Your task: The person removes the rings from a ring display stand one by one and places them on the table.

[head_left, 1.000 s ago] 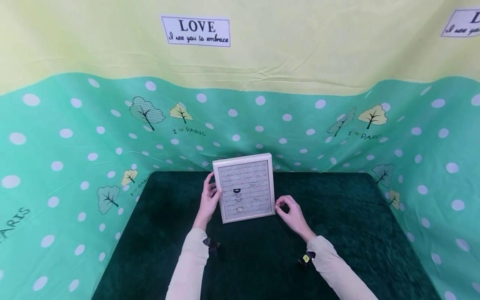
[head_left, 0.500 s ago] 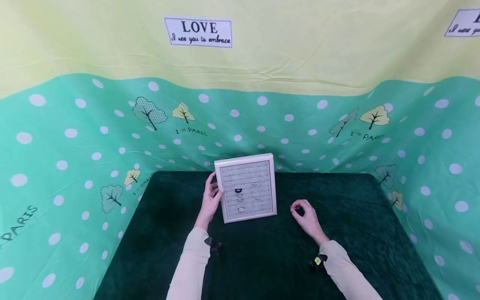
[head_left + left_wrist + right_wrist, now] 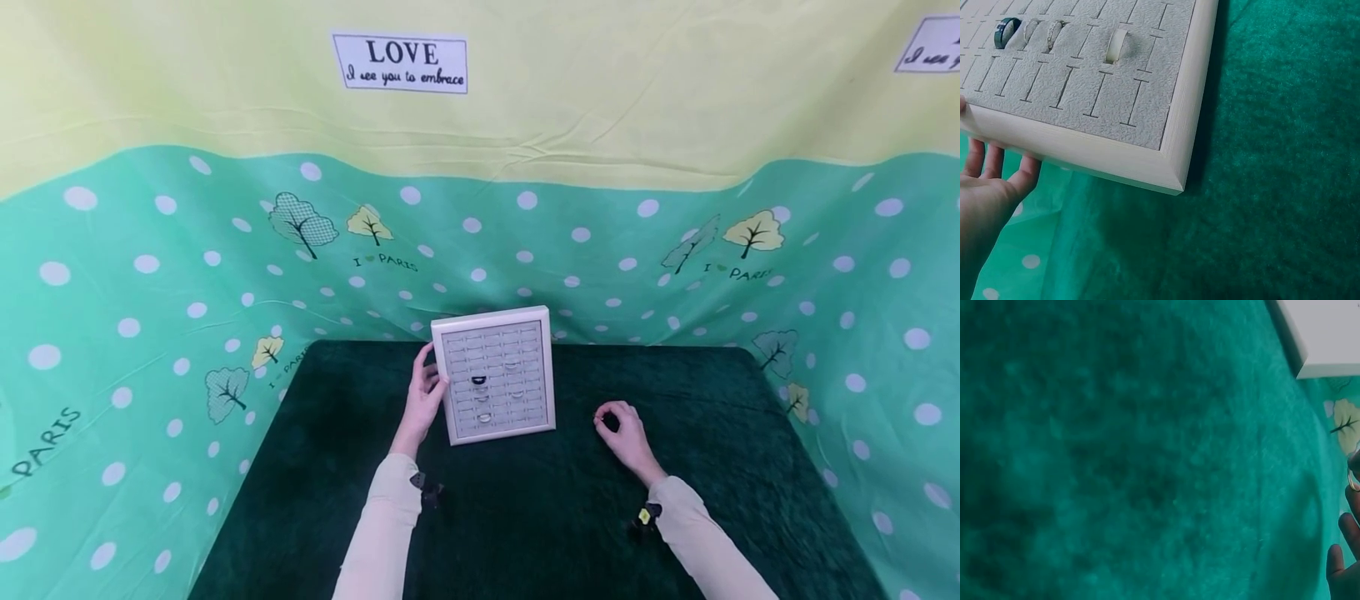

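Note:
A white-framed ring display tray (image 3: 491,317) with a grey slotted pad leans upright on the table. My left hand (image 3: 420,404) grips its left side, thumb on the front and fingers behind. Several rings sit in the slots. In the left wrist view these include a black ring (image 3: 1001,36), two thin silver ones and a wide pale ring (image 3: 1116,45). To the tray's right and apart from it, my right hand (image 3: 626,437) pinches a thin, gold-looking ring (image 3: 1350,481) between thumb and forefinger. Much of that hand lies outside the right wrist view.
Dark green plush cloth (image 3: 525,517) covers the table. Behind it and along both sides hangs a green and yellow printed curtain (image 3: 600,242). A small camera (image 3: 647,515) is strapped to my right wrist.
My right hand has moved from the tray's lower right edge out to the right, with the ring in its pinch. The left hand and the tray stay in place.

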Demonstrator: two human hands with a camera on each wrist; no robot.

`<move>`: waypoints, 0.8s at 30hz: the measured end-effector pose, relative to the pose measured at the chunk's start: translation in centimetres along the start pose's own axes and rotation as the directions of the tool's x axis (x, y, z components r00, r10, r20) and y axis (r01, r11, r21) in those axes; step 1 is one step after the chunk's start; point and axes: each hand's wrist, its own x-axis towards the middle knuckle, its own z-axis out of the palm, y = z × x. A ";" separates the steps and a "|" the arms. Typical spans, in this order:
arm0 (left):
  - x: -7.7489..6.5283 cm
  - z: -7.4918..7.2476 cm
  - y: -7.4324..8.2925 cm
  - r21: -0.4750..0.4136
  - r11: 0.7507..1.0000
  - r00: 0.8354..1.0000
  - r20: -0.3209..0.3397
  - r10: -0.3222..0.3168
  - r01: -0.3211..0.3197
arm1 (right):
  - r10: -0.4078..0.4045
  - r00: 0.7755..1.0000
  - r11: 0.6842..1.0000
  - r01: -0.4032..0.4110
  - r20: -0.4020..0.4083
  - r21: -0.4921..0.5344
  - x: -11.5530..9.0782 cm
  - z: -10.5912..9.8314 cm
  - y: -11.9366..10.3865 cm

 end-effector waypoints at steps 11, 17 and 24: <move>0.0 0.1 0.2 -0.016 1.000 0.999 0.036 -0.024 0.024 | 0.060 0.996 0.996 -0.056 0.062 -0.064 -0.1 -0.1 1.9; 0.4 -0.2 -0.6 -0.032 0.999 0.999 0.033 -0.030 0.031 | 0.021 0.998 0.997 -0.017 0.053 -0.074 -0.1 0.0 2.3; 0.8 -0.3 -2.5 -0.016 1.000 1.000 -0.012 -0.017 0.017 | 0.001 0.999 0.998 0.002 0.041 -0.059 -0.2 0.2 2.3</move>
